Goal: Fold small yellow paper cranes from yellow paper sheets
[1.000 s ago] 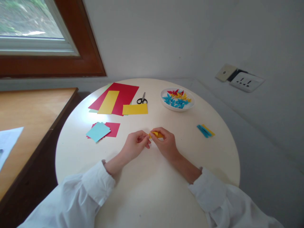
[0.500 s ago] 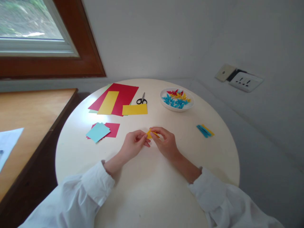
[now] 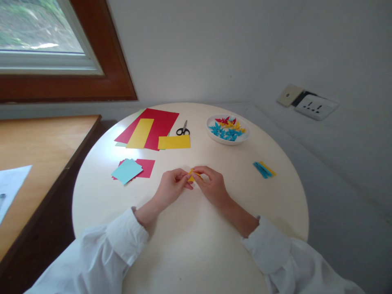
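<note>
A small folded yellow paper [image 3: 191, 178] is held between both hands over the middle of the round white table [image 3: 190, 253]. My left hand [image 3: 171, 185] pinches its left side with thumb and forefinger. From the right, my right hand [image 3: 212, 183] grips the same piece between thumb and fingertips. The fingers cover much of the paper, so its exact shape is hard to make out. Beyond my hands lies a flat yellow strip [image 3: 174, 142], with black-handled scissors [image 3: 183, 130] just behind it.
A white dish [image 3: 228, 142] at the back holds red, yellow and blue folded paper pieces. Blue strips [image 3: 262, 170] lie at the right. Light blue squares [image 3: 127, 171] rest at the left, before a large red sheet [image 3: 162, 118]. A wooden desk [image 3: 45, 143] stands further left.
My right hand has shifted slightly left, closer to my left hand, and less of the yellow paper shows between the fingers.
</note>
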`<state>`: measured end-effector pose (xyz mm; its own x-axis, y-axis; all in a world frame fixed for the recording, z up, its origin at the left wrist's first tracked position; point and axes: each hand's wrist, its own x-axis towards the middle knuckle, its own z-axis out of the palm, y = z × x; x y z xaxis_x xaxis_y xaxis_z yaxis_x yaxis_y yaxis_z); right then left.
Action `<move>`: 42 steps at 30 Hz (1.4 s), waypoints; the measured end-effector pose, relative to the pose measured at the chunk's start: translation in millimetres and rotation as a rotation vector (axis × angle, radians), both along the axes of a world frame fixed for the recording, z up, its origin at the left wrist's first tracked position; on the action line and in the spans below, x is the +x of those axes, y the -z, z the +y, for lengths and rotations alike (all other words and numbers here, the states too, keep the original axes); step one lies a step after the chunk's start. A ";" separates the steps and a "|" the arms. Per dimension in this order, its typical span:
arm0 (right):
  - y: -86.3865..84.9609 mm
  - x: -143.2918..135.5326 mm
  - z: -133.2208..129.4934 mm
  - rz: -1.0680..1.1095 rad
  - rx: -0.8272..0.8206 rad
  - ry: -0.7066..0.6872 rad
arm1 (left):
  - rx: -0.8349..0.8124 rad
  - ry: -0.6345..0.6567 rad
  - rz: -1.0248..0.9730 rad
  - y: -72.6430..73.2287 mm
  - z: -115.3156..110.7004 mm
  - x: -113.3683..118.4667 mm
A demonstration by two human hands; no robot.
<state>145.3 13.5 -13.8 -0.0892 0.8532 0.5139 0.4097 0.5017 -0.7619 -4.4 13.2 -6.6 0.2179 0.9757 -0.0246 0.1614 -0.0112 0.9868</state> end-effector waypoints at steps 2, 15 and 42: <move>0.6 0.1 0.9 -0.003 0.033 -0.002 | -0.003 -0.011 -0.021 -0.2 0.0 -0.2; -2.6 1.5 0.4 -0.113 0.177 0.060 | 0.038 -0.072 0.001 -0.8 -1.5 -1.3; 5.7 3.6 7.3 0.301 -0.128 -0.110 | 0.292 -0.063 -0.006 0.9 3.7 -4.5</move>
<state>148.9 20.8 -19.4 -0.0451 0.9063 0.4202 0.1058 0.4226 -0.9001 -8.9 17.0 -7.5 0.1560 0.9528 0.2606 0.1646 -0.2852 0.9442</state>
